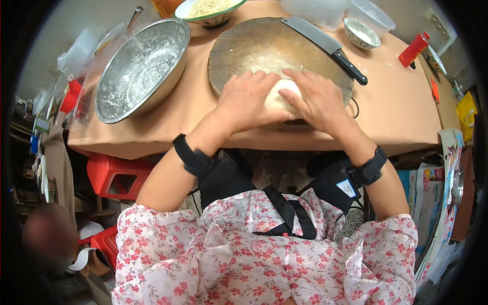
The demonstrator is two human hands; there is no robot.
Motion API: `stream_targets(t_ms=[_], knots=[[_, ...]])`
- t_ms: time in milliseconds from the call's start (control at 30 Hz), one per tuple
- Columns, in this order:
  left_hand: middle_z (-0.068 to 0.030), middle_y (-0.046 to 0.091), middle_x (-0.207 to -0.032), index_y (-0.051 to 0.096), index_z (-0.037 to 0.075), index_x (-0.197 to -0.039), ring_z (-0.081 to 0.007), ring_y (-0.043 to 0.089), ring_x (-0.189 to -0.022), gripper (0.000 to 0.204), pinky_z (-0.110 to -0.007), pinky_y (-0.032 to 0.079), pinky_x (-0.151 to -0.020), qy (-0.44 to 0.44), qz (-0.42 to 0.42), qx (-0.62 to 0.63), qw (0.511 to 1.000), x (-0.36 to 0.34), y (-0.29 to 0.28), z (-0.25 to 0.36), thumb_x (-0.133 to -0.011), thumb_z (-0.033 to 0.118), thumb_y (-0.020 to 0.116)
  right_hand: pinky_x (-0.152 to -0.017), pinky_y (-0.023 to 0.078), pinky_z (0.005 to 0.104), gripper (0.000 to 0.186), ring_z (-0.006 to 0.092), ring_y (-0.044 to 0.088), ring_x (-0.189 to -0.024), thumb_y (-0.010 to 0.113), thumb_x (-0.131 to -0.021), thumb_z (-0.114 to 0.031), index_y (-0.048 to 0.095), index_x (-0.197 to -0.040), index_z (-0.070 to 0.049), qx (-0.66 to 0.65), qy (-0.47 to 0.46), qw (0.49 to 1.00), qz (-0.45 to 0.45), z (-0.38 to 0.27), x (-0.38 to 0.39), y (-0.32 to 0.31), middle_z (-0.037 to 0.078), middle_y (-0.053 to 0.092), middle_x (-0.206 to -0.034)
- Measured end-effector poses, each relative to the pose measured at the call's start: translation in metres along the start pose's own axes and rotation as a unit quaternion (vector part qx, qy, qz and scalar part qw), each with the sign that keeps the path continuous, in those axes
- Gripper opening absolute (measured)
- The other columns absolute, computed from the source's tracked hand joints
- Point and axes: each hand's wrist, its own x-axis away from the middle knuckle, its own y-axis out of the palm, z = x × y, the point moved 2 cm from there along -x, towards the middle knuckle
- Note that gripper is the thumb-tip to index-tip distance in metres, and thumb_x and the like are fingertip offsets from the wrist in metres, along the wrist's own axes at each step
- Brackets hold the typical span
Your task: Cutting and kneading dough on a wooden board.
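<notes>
A smooth pale lump of dough (277, 100) rests near the front edge of a thick round wooden chopping board (239, 48). My left hand (248, 97) presses against its left side, fingers curled over the far part. From the right, my right hand (321, 96) cups it, with the thumb lying across the top. The dough's underside and part of its sides are hidden by my hands. A cleaver (315, 34) with a black handle lies across the board's right side, beyond my right hand. Flour dusts the wood just past the dough.
Left of the board stands a large floury metal basin (145, 71). Behind are a bowl of noodles (208, 11) and clear plastic containers (371, 14). A small bowl of white powder (362, 34) and a red bottle (414, 50) stand at right. A red stool (119, 175) is below the table.
</notes>
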Motion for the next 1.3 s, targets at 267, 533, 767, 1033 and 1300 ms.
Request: stream_targets(t_ms=[267, 533, 767, 1033, 1300], knots=[[-0.0175, 0.056, -0.128, 0.061, 0.009, -0.126, -0.0358, 0.048, -0.121, 0.065, -0.044, 0.035, -0.106, -0.066, -0.119, 0.115, 0.984, -0.049, -0.002, -0.039, -0.082, 0.057, 0.065, -0.101, 0.041, 0.0408, 0.068, 0.0383, 0.053, -0.12, 0.03, -0.097, -0.062, 0.059, -0.129, -0.009, -0.152, 0.072, 0.976, -0.141, 0.034, -0.051, 0.008, 0.02, 0.06, -0.126], [-0.0158, 0.064, -0.112, 0.064, 0.009, -0.117, -0.0344, 0.056, -0.109, 0.054, -0.042, 0.044, -0.095, -0.048, -0.018, 0.126, 0.991, -0.057, -0.003, -0.042, -0.085, 0.052, 0.066, -0.089, 0.047, 0.046, 0.058, 0.0381, 0.061, -0.104, 0.032, -0.097, -0.059, 0.066, -0.119, -0.018, -0.062, 0.094, 0.993, -0.04, 0.041, -0.061, 0.015, 0.017, 0.067, -0.108], [-0.0071, 0.062, -0.093, 0.067, 0.015, -0.103, -0.0276, 0.06, -0.092, 0.043, -0.039, 0.049, -0.078, 0.077, 0.158, 0.038, 0.984, -0.023, 0.011, -0.027, -0.077, 0.049, 0.071, -0.07, 0.049, 0.0434, 0.027, 0.0337, 0.063, -0.08, 0.054, -0.096, -0.033, 0.068, -0.086, -0.011, 0.023, -0.004, 0.99, 0.142, 0.018, -0.029, 0.014, 0.009, 0.067, -0.092], [-0.0149, 0.055, -0.121, 0.052, 0.005, -0.127, -0.0335, 0.052, -0.114, 0.077, -0.045, 0.039, -0.098, 0.103, 0.149, -0.06, 0.982, 0.014, 0.008, 0.005, -0.065, 0.041, 0.08, -0.091, 0.038, 0.0443, 0.058, 0.0291, 0.054, -0.109, 0.063, -0.085, -0.044, 0.054, -0.128, -0.007, 0.102, -0.082, 0.978, 0.165, -0.006, 0.022, 0.013, 0.012, 0.058, -0.115], [-0.01, 0.059, -0.11, 0.056, 0.006, -0.115, -0.0264, 0.058, -0.102, 0.059, -0.041, 0.043, -0.088, 0.115, 0.189, -0.114, 0.969, 0.003, 0.011, 0.003, -0.068, 0.037, 0.076, -0.084, 0.042, 0.0424, 0.068, 0.0287, 0.058, -0.102, 0.065, -0.079, -0.054, 0.054, -0.128, -0.007, 0.12, -0.083, 0.978, 0.151, 0.005, 0.015, 0.016, 0.012, 0.059, -0.112]])
